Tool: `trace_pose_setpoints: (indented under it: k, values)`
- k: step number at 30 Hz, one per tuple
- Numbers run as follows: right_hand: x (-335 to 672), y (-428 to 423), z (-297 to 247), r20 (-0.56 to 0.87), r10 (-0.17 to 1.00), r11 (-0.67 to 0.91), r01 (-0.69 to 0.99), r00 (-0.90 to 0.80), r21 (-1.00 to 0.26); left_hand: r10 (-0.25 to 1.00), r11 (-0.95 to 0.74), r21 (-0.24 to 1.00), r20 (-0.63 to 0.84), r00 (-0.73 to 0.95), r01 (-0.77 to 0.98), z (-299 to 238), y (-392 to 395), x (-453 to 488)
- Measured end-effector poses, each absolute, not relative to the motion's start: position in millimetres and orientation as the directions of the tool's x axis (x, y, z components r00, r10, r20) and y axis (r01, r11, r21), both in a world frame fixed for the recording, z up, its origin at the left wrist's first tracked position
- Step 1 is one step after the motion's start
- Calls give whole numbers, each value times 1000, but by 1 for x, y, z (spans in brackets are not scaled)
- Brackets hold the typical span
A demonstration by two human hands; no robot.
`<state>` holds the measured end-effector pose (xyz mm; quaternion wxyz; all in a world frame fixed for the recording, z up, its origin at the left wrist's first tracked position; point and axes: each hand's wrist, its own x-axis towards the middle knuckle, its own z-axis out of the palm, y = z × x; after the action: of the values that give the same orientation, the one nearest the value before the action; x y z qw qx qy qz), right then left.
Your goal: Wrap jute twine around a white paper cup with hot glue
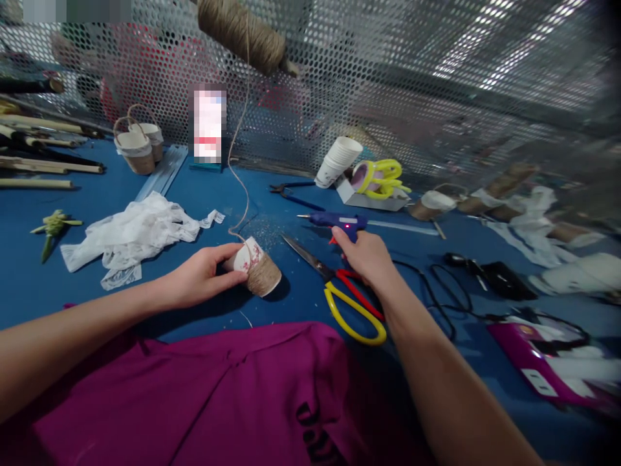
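Note:
My left hand [204, 278] is closed around a paper cup [255, 265] lying on its side on the blue table; brown twine is wound round the cup's lower half. A strand of twine [239, 162] runs up from the cup to a big twine spool [242, 32] hanging at the top. My right hand [363, 255] grips the handle of a blue hot glue gun [337, 221], whose nozzle points left. Scissors with a yellow and red handle [347, 298] lie just under my right wrist.
White lace fabric [130, 236] lies at the left, with bamboo sticks [43, 165] and two small cup baskets [138, 145] behind it. A stack of paper cups [337, 160], pliers [291, 189], black cables [436, 291] and a pink device [543, 362] fill the right. Perforated metal mesh [436, 77] closes the back.

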<state>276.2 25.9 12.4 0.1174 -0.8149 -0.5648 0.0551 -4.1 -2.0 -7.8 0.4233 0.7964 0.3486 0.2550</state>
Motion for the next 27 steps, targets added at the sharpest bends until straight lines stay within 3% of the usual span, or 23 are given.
trace_pose_setpoints:
  k: [5,10,12,13,15,17,21,25,27]
  values:
    - [286,34,4,0,922,-384,914,387,-132,773,-401,850,113,624,342,-7,-2,-4]
    - [272,7,23,77,932,-351,935,353,-47,774,-388,858,104,625,338,-6,-2,-3]
    - [257,-16,35,24,978,-201,974,205,-105,777,-383,857,97,621,345,-5,-2,-3]
    - [248,-28,39,-73,997,-22,972,5,-232,778,-382,856,96,620,347,-5,-2,-3]
    - [233,-53,43,-292,905,179,899,-311,-400,780,-384,856,99,618,347,-4,-3,-3]
    - [223,-71,41,-335,815,334,856,-472,-395,782,-382,859,104,615,341,-4,-3,-2]
    - [218,-88,33,-355,776,416,846,-522,-334,785,-368,871,103,611,326,-3,-4,-2]
    - [224,-87,35,-455,647,412,782,-612,-466,775,-359,881,96,624,310,-3,-4,-2]
    - [225,-79,39,-378,705,367,765,-600,-529,779,-358,878,93,621,317,-3,-3,-3]
